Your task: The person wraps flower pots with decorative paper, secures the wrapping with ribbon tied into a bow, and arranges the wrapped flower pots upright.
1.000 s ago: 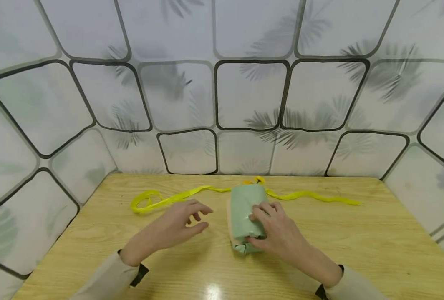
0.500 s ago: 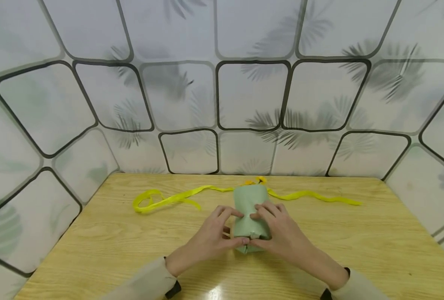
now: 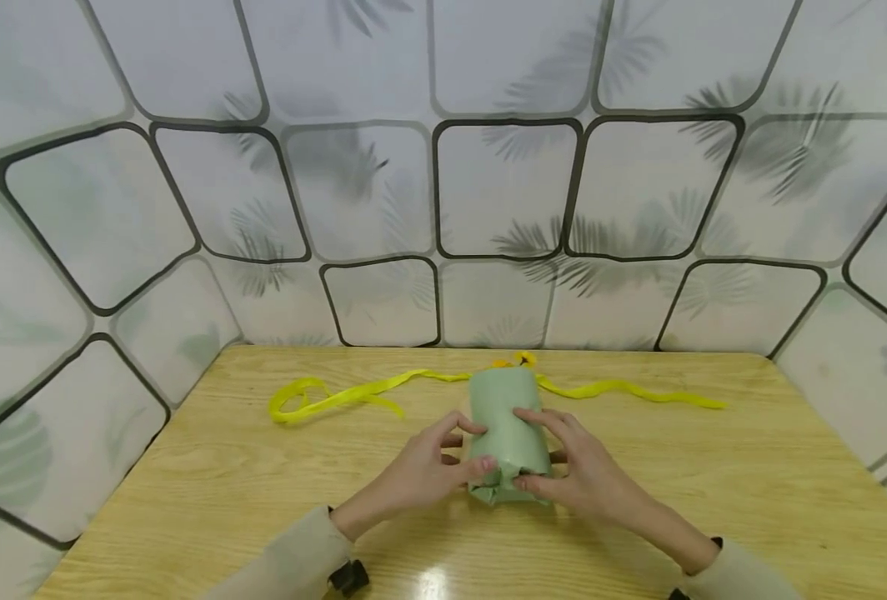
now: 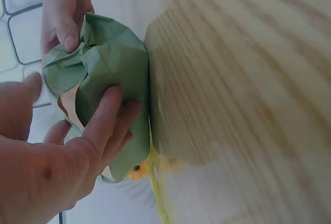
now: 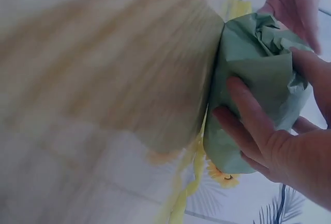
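From the head view I see both hands on a green paper bundle (image 3: 508, 433) lying in the middle of the wooden counter (image 3: 751, 483). The left hand (image 3: 428, 467) cups its left flank, fingers and thumb curled round the paper; the right hand (image 3: 574, 471) does the same on the other side, its grip closed round the near, crumpled end. A yellow ribbon (image 3: 353, 392) runs across the counter behind the bundle, passing under its far end, where small yellow flowers (image 3: 517, 360) peek out.

In the left wrist view, the left hand (image 4: 51, 162) has its fingers (image 4: 106, 113) laid along the green paper, thumb apart on the other side, and a tan inner layer shows at the scrunched end. A flower (image 4: 138, 169) shows at the bottom.

In the right wrist view, the right hand (image 5: 279, 141) wraps the bundle (image 5: 248, 79) with curled fingers (image 5: 243, 105), the paper gathered into folds near the thumb.

I judge the step in hand to be squeezing the wrap tight at its near end. The next move would call for keeping one grip on the gather while the other frees itself for the ribbon.
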### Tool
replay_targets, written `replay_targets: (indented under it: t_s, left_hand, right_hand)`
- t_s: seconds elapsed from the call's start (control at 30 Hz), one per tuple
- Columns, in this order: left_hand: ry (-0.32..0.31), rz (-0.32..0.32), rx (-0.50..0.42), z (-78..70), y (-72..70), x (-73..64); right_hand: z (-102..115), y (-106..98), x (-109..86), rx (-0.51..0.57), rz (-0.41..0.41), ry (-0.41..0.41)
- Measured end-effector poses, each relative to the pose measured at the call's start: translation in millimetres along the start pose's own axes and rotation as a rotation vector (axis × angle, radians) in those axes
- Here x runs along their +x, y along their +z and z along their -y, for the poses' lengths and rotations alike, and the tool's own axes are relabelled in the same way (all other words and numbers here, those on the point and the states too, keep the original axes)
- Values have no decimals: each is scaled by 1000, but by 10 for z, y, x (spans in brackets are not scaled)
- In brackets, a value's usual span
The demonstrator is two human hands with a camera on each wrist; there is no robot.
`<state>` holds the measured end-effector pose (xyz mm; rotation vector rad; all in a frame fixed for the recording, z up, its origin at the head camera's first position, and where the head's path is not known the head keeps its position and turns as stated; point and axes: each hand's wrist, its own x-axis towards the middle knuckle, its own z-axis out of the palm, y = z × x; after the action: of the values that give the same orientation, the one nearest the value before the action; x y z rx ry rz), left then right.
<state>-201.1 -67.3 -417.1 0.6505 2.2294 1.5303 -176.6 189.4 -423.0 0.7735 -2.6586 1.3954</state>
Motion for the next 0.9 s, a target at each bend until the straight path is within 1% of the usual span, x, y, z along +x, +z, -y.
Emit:
replay_targets:
  t_s: [0.03, 0.13, 0.3, 0.4, 0.47, 0.5, 0.57, 0.63, 0.7, 0.73, 0.83, 0.9]
  left_hand:
    - [-12, -4, -14, -8, 2, -1]
    - [-18, -28, -21, -44, 17, -9]
    - [-31, -53, -65, -147, 18, -78]
    - [-14, -66, -91, -239, -43, -112]
    - [8, -82, -88, -295, -123, -102]
    - [23, -93, -75, -315, -172, -81]
    - [32, -113, -52, -329, -283, -17]
    - [13, -133, -27, -307, -397, 69]
    - [-17, -138, -20, -251, -504, 173]
    - [-35, -133, -21, -219, -552, 225]
    - [-61, -100, 3, -107, -664, 380]
    - [-68, -74, 43, -33, -711, 459]
  right_hand:
    - [-6, 7, 4, -3, -10, -16]
    - [5, 13, 14, -15, -29, -10]
    - [129, -25, 7, -47, -60, -30]
    - [232, -68, 51, -31, -71, -52]
    - [280, -97, 132, -14, -83, -54]
    - [288, -108, 190, 0, -86, -46]
    - [283, -122, 338, 26, -88, -15]
    - [244, -125, 498, 54, -73, 36]
    - [180, -117, 654, 77, -48, 87]
    - [148, -109, 722, 86, -34, 113]
    - [23, -77, 885, 91, 0, 172]
    - [-53, -51, 955, 90, 19, 216]
